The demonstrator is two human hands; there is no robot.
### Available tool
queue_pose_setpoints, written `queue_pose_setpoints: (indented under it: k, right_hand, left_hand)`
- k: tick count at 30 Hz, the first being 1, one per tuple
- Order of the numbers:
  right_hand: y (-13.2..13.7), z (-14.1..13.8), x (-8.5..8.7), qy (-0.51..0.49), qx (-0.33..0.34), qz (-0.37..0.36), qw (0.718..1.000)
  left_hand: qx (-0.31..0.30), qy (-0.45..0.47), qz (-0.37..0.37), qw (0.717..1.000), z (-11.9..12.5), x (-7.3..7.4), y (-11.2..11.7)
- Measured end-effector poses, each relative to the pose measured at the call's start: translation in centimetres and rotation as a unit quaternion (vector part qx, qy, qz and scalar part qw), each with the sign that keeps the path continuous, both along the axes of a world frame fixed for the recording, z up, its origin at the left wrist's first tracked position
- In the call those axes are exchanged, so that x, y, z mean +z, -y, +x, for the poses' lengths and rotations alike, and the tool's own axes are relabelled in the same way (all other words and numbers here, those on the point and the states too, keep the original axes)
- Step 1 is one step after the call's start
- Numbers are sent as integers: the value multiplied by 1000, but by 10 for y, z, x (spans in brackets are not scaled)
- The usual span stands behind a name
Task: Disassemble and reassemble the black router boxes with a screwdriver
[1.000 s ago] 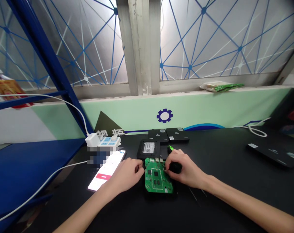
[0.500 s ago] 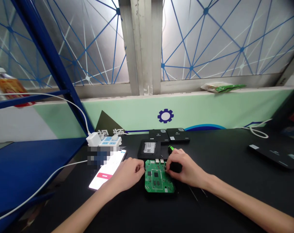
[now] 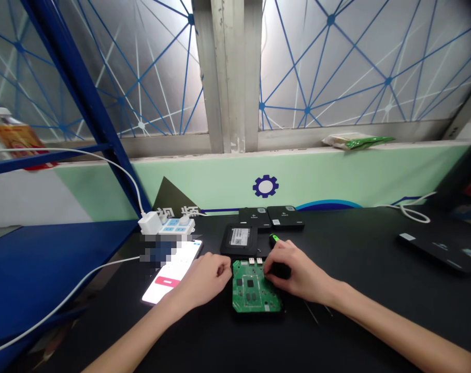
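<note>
A green circuit board [image 3: 251, 290] with dark chips and two white-looking ports on its far edge sits over something dark, perhaps a casing. At its upper left corner, my left hand [image 3: 212, 277] has curled fingers pressed on the edge. My right hand [image 3: 291, 272] pinches the right edge of the board, fingers closed. Just beyond the right hand shows the green-and-black end of a tool [image 3: 273, 239]; whether the hand also holds it I cannot tell. Thin metal rods [image 3: 312, 313] stick out below my right wrist.
Behind the board lies a black casing part with a label [image 3: 239, 238]. Two black boxes [image 3: 285, 216] stand by the wall, another black device [image 3: 441, 251] at right. A lit phone [image 3: 173, 274] lies left, near a power strip [image 3: 176, 226] with a white cable.
The board's near edge has shifted slightly toward me and right. My right fingers have moved a little left and inward over its edge. The left hand stays put.
</note>
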State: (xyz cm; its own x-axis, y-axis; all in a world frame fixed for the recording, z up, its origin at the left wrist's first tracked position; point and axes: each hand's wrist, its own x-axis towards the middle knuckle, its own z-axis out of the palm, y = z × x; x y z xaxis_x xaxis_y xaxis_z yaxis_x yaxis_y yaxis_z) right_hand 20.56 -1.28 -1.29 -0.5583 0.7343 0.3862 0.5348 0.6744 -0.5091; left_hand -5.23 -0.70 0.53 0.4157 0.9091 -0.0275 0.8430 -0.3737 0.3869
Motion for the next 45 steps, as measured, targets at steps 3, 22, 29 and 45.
queue_pose_setpoints:
  k: [3,22,29,45]
  right_hand:
    - [0,-1,1,14,6,13,1000]
    - [-13,3,-4,-37,-26,100,994]
    - [-41,-15,18,56,-46,96,993]
    - [-85,-49,23,205,-14,70,976]
  left_hand:
    - [4,-2,1,1000,0,0,0]
    - [15,-4,5,1000,1,-1,2]
    - [22,-3,6,1000,2,0,4]
    - [27,-4,12,1000,-1,-7,3]
